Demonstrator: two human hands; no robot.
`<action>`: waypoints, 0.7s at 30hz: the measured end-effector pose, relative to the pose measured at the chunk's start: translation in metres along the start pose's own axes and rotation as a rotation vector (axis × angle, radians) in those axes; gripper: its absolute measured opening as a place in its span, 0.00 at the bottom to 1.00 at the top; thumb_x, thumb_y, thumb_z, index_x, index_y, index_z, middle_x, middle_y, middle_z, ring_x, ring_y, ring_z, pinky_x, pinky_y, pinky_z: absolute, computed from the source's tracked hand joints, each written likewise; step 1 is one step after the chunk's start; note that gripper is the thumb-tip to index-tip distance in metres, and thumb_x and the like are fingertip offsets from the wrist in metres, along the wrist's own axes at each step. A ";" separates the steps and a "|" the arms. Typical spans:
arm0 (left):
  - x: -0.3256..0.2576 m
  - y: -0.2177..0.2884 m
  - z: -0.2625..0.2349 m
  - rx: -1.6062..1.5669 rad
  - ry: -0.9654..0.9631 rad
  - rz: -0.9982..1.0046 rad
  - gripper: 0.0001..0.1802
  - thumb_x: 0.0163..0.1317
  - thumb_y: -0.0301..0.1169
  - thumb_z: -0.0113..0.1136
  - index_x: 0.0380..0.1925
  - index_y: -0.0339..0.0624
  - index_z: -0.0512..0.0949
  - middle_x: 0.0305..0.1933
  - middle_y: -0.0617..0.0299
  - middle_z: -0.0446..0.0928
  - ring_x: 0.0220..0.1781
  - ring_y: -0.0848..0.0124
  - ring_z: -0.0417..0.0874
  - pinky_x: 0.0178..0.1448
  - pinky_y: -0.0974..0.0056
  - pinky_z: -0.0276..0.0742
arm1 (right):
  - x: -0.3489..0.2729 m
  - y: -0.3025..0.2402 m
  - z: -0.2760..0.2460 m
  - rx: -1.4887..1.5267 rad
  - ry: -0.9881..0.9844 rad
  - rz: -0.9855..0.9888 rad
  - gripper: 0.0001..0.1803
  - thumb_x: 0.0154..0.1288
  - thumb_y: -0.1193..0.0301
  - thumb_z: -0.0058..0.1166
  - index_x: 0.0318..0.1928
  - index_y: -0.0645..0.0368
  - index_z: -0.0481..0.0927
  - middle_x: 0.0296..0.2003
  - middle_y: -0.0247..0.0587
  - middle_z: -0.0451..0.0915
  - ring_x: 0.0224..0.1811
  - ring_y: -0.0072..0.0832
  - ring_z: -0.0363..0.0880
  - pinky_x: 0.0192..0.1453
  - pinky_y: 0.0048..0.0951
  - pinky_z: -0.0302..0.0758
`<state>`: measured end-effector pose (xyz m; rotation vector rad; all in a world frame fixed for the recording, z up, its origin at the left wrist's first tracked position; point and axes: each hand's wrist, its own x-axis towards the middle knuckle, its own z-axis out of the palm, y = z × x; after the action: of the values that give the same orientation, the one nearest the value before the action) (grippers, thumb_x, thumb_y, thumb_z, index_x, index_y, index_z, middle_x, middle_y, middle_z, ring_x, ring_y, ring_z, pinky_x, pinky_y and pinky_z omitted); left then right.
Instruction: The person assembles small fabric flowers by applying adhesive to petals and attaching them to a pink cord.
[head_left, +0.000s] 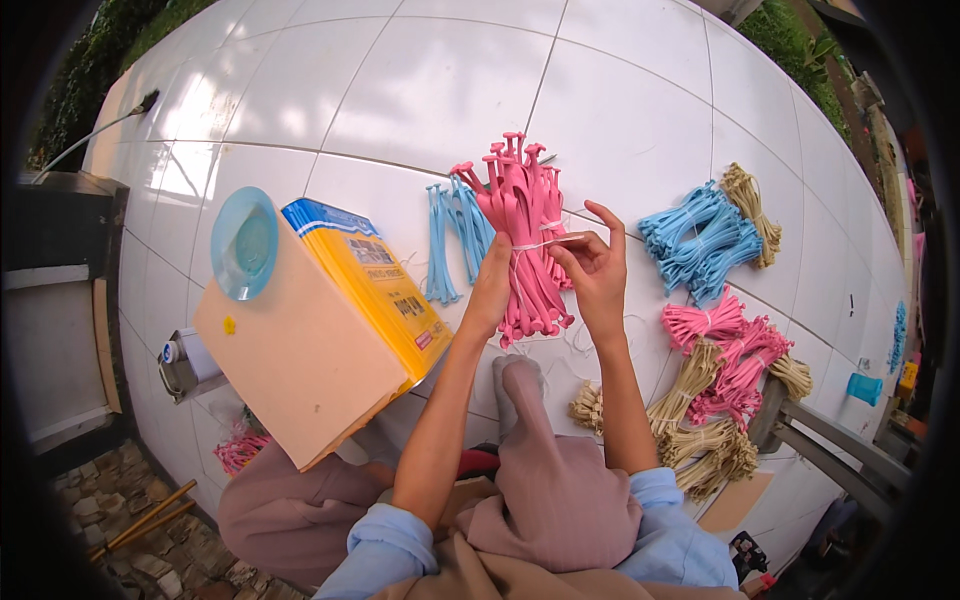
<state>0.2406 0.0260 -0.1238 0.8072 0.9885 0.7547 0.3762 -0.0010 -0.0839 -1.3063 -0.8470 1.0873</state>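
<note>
The left hand point(490, 288) is closed around the left side of the pink strap bundle point(516, 205) at its waist, its fingers mostly hidden behind; the right hand point(592, 268), just to the right, pinches a white cord point(547, 243) that crosses the bundle's middle, its forefinger raised clear; whether the cord is knotted I cannot tell. To bind well, the left grip should probably stay firm at the waist so the knobbed ends keep level; the right should draw the cord snug and even, with no strap slipping out or creasing. Just left of the left hand lie loose blue straps point(440, 245); farther left stands a yellow-sided carton point(385, 290) bearing a blue dish point(227, 248); right of the right hand, on the white tiled floor point(440, 85), rest tied blue bundles point(695, 240), with pink bundles point(735, 365) and beige bundles point(715, 455) nearer the body.
</note>
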 end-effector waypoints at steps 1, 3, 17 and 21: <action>0.000 0.000 -0.001 0.012 -0.011 0.008 0.34 0.70 0.53 0.30 0.60 0.34 0.61 0.59 0.54 0.66 0.61 0.70 0.66 0.64 0.68 0.58 | 0.001 -0.001 0.000 0.001 -0.001 0.000 0.32 0.57 0.81 0.56 0.60 0.62 0.56 0.33 0.42 0.79 0.37 0.23 0.78 0.46 0.22 0.73; 0.001 0.000 0.000 0.031 -0.018 0.043 0.33 0.70 0.52 0.32 0.61 0.34 0.59 0.62 0.55 0.64 0.64 0.70 0.62 0.67 0.67 0.54 | 0.002 -0.002 0.002 0.163 -0.004 0.044 0.31 0.57 0.82 0.56 0.59 0.63 0.56 0.33 0.42 0.79 0.37 0.23 0.78 0.46 0.22 0.74; 0.001 -0.004 0.012 0.172 0.081 0.273 0.30 0.69 0.46 0.41 0.62 0.36 0.57 0.60 0.56 0.65 0.62 0.70 0.64 0.66 0.66 0.55 | 0.004 0.014 0.016 0.184 0.147 0.179 0.31 0.55 0.83 0.57 0.57 0.64 0.56 0.34 0.43 0.79 0.37 0.23 0.77 0.46 0.22 0.74; 0.003 -0.008 0.013 0.164 0.061 0.215 0.32 0.69 0.49 0.40 0.63 0.38 0.55 0.64 0.56 0.61 0.66 0.69 0.59 0.69 0.66 0.50 | 0.003 0.018 0.020 0.253 0.249 0.207 0.28 0.56 0.82 0.55 0.54 0.62 0.55 0.35 0.44 0.78 0.38 0.24 0.76 0.48 0.24 0.73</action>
<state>0.2547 0.0217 -0.1276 1.0500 1.0386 0.8943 0.3559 0.0065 -0.0997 -1.3004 -0.3816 1.1236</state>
